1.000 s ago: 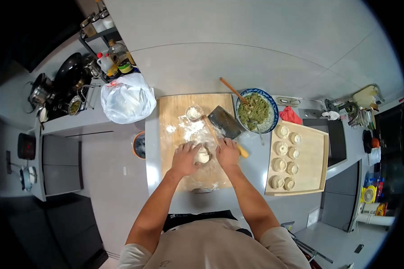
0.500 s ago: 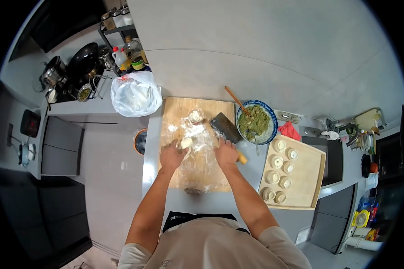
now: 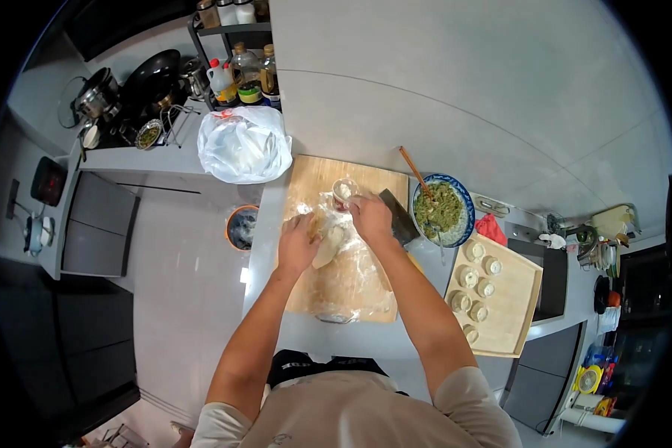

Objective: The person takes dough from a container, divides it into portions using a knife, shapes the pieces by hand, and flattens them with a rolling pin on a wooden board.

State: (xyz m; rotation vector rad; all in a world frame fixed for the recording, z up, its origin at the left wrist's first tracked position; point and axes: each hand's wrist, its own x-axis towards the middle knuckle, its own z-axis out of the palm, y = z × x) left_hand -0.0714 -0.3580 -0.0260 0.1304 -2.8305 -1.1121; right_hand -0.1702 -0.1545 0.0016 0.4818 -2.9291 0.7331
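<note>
Having reached the flour bowl (image 3: 337, 198), the right hand (image 3: 371, 219), like the left (image 3: 298, 245) beside dough (image 3: 328, 251), hides whether it grips.

Left forearm (image 3: 260, 321): bare, pointing to one o'clock. Right forearm (image 3: 413, 293): bare, pointing to eleven. Left hand (image 3: 297, 243): curled, back uppermost. Right hand (image 3: 372, 219): two o'clock from left, half-curled.

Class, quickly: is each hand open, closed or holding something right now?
Left hand: curled by the dough; grip unclear.
Right hand: partly curled at the small bowl; grip unclear.
</note>
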